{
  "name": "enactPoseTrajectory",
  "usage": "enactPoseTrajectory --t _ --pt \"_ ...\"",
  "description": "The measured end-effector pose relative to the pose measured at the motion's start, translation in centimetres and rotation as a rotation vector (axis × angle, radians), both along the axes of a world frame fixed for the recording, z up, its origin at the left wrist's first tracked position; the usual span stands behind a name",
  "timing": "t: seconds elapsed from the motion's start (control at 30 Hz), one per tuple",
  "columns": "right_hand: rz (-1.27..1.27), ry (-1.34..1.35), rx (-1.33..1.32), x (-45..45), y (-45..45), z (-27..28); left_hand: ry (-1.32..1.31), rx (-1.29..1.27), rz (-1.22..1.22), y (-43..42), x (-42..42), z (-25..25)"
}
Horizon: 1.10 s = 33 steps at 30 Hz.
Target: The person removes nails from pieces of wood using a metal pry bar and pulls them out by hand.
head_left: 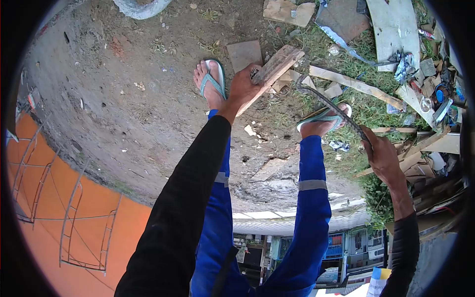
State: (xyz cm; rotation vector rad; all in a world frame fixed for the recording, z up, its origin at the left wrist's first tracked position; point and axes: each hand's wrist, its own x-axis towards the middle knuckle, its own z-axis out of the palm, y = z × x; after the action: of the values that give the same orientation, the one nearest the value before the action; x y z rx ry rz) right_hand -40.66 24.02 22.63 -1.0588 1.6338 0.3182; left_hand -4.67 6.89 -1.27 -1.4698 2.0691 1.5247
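My left hand is closed around a short, rough wooden block, which is held at a slant above the ground. In my right hand is a dark, ridged metal bar. The bar's hooked far end lies just right of the block, with a gap between them in the view. Below the bar is my right foot in a sandal; my left foot in a sandal stands left of the block.
Scrap wood and litter are heaped at the right. A long wooden strip lies on the grass beyond the bar. Flat boards lie at the top. Metal frames stand by an orange wall at the left.
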Motion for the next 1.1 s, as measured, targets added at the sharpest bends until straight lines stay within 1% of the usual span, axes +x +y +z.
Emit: enactPoseTrajectory --t 0.03,0.1,0.17,0.23,0.33,0.4,0.43,0.47,0.5,0.53,0.57,0.63,0.67,0.7,0.77,0.8,0.83,0.9,0.97,1.03,1.1 --pt "0.001 0.001 0.004 -0.3 -1.0 -0.3 0.001 0.004 0.001 0.2 0.3 -0.3" --pt "0.108 -0.019 0.026 -0.7 -3.4 -0.9 0.019 0.025 0.02 0.1 0.5 -0.8" --pt "0.129 -0.018 0.045 -0.9 -5.8 -1.2 -0.006 0.057 0.035 -0.1 0.1 -0.1" --pt "0.217 -0.076 -0.01 -0.9 -7.9 -2.0 -0.033 0.095 0.053 -0.1 -0.1 0.2" --pt "0.233 -0.098 0.059 -1.7 -11.9 -2.5 0.017 0.06 0.053 -0.3 -0.1 0.2" --pt "0.253 -0.114 0.146 -2.5 -13.8 -3.3 -0.03 0.06 0.047 -0.3 -0.1 0.5" --pt "0.275 -0.188 0.103 -3.9 -13.7 -4.4 -0.031 0.061 0.056 -0.3 0.0 0.6" --pt "0.33 -0.2 -0.02 -5.6 -13.0 -5.3 -0.027 0.031 0.054 -0.2 0.0 0.6" --pt "0.386 -0.212 -0.143 -5.3 -13.8 -5.1 -0.023 0.001 0.052 -0.2 0.0 0.7" --pt "0.305 -0.142 0.037 -5.3 -15.2 -3.9 -0.021 0.002 0.061 -0.2 -0.1 0.8" --pt "0.312 -0.141 0.039 -5.4 -15.8 -4.0 -0.031 0.018 0.075 -0.2 -0.1 0.9" --pt "0.275 -0.16 0.218 -5.7 -16.8 -4.8 -0.04 0.033 0.095 0.0 0.1 0.8" --pt "0.255 -0.227 0.19 -6.1 -16.3 -5.3 -0.049 0.02 0.094 0.1 0.1 0.7" --pt "0.263 -0.228 0.193 -5.5 -16.2 -5.1 -0.059 0.008 0.094 0.3 0.2 0.6" --pt "0.133 -0.171 0.199 -4.2 -15.1 -3.8 -0.066 0.001 0.116 0.6 0.1 0.8" --pt "0.062 -0.175 0.146 -4.7 -13.2 -4.3 -0.069 -0.006 0.128 0.7 0.0 0.9" --pt "0.076 -0.212 -0.017 -4.4 -11.8 -4.6 -0.068 -0.002 0.131 0.7 0.1 0.8" --pt "0.003 -0.17 0.104 -3.5 -11.3 -4.0 -0.072 -0.007 0.119 0.9 0.2 0.5" --pt "-0.058 -0.115 0.043 -1.3 -9.2 -3.5 -0.064 -0.029 0.122 0.9 0.1 0.0" --pt "-0.166 -0.013 0.08 1.7 -6.7 -2.5 -0.059 -0.041 0.119 1.3 0.2 0.1" --pt "-0.278 -0.032 -0.04 4.2 -2.3 -2.7 -0.025 -0.021 0.137 1.2 0.0 0.1"
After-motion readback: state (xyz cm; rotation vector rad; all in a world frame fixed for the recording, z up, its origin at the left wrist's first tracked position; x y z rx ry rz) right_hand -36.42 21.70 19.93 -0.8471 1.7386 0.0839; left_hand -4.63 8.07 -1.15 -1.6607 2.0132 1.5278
